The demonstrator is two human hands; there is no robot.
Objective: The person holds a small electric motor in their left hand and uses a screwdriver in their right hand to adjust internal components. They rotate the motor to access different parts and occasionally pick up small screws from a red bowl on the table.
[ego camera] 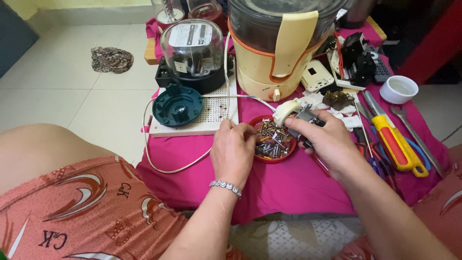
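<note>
Hands over pink cloth-covered counter (288, 188): left hand (233, 151) with fingertips curled into small red round dish of metal screws (274, 139), pinching among them; right hand (322, 142) closed around small grey metal-and-cream plastic part (301, 114) just beside dish; yellow-handled screwdriver (392, 142) lies near

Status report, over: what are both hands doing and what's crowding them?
Left hand fingers in red dish of screws. Right hand grips small metal-and-cream part. Cream food processor and screwdriver close by.
</note>
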